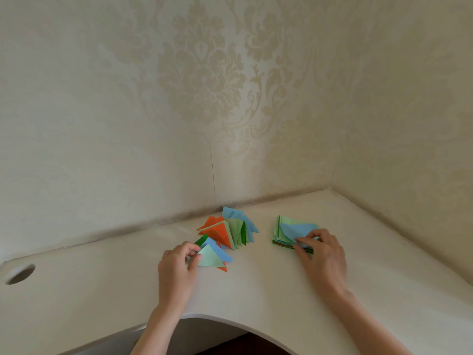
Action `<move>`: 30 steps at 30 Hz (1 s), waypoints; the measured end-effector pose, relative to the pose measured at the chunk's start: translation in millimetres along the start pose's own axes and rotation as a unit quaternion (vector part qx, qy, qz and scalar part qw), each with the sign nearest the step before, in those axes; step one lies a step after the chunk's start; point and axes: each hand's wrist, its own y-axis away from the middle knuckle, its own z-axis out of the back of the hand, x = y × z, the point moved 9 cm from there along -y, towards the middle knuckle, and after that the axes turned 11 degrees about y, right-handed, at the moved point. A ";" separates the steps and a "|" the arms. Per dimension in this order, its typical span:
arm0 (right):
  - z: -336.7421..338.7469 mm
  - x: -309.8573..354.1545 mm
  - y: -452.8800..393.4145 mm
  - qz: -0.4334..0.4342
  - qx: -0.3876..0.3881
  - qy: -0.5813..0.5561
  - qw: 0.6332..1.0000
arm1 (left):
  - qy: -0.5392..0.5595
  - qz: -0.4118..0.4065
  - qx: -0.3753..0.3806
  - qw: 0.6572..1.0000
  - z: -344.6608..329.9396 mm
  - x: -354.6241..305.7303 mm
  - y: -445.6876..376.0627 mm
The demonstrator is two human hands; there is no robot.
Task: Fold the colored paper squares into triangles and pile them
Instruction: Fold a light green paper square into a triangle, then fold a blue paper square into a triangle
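Left hand: my left hand (179,265) is pinching the near corner of a pale green folded paper triangle (210,258) between thumb and fingertips, the other fingers curling loosely above it.
Pale green triangle: it is lying flat on the cream-white surface (256,290), just beyond my left fingertips, on top of a light blue folded paper triangle (220,249) and an orange one whose tip (223,268) is peeking out on the side toward my right hand.
Pile of folded triangles: a fanned heap of orange, pale green, dark green and blue paper triangles (230,230) is sitting just past my left hand, between my two hands and further from me, several pieces standing on their edges.
Right hand: my right hand (321,254) is resting on the near edge of a stack of unfolded coloured paper squares (289,231), the fingers bending and pinching the top light blue sheet (294,230).
Stack of squares: it is lying under and just beyond my right fingertips, well apart from the left hand, the blue sheet lifting at an angle over pale green sheets.
Cable hole: a round hole (20,274) is showing in the surface far out to the side of my left hand.
Wall: patterned cream wallpaper (204,85) is rising behind both hands.
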 end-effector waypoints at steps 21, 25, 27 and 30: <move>18.9 74.2 66.3 0.259 -0.046 0.015 0.965 | 0.108 -0.165 0.230 0.953 -82.4 -77.8 49.0; 4.7 63.8 62.8 0.223 0.026 -0.020 0.974 | 0.087 -0.162 0.232 0.955 -89.3 -75.8 47.6; -3.1 55.9 58.9 0.182 0.070 -0.066 0.979 | 0.078 -0.158 0.226 0.958 -93.0 -75.8 43.7; -11.7 49.8 52.7 0.139 0.122 -0.129 0.974 | 0.072 -0.152 0.209 0.963 -98.7 -77.2 39.8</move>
